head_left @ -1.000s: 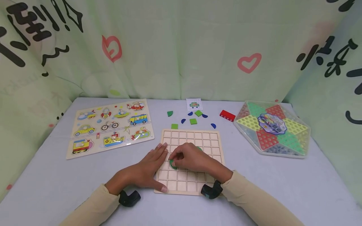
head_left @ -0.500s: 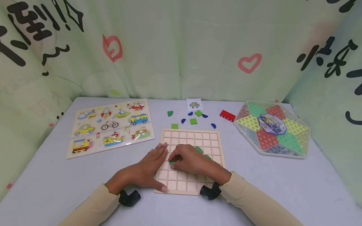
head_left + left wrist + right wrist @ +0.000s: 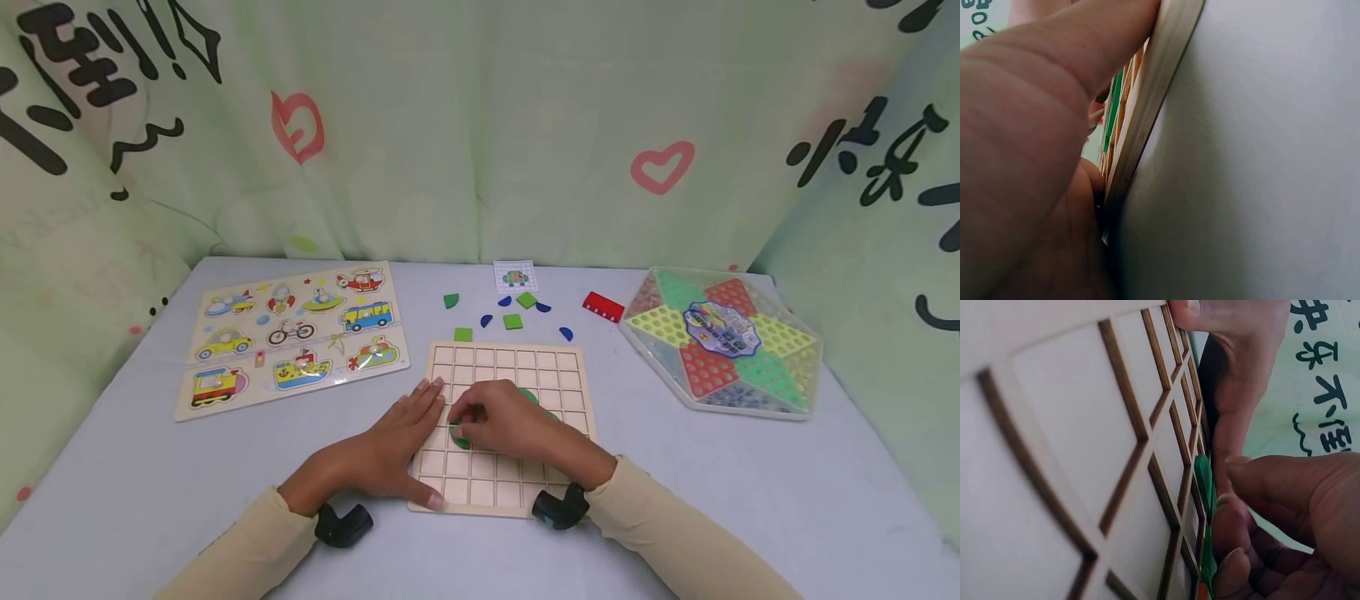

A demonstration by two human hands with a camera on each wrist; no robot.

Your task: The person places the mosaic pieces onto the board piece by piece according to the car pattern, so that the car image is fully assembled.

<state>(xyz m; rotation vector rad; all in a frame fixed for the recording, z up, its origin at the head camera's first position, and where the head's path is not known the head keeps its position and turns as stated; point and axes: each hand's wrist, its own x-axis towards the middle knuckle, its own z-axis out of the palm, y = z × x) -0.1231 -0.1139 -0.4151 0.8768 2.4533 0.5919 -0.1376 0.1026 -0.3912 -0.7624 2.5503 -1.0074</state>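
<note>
A pale wooden grid board (image 3: 480, 492) lies on the table before me. My left hand (image 3: 382, 446) rests along its left edge, fingers straight on the border and thumb at the lower left corner. Over the left part of the grid, my right hand (image 3: 506, 421) pinches a green quarter-circle piece (image 3: 460, 438) between thumb and fingertips. In the right wrist view that green piece (image 3: 1204, 481) is low against the grid, right at the fingertips. Two more green pieces, one a rounded piece (image 3: 529, 395), sit on the board, partly hidden behind the right hand.
Beyond the board lie green squares (image 3: 512, 322), several blue half-circles (image 3: 566, 333), a green quarter-circle (image 3: 451, 301) and a pattern card (image 3: 515, 277). A vehicle puzzle board (image 3: 292, 342) stands left. A red piece (image 3: 603, 307) and a hexagonal game box (image 3: 723, 342) lie right.
The right hand makes small shifts in place, and the green piece under its fingertips turns slightly. The left hand stays where it was.
</note>
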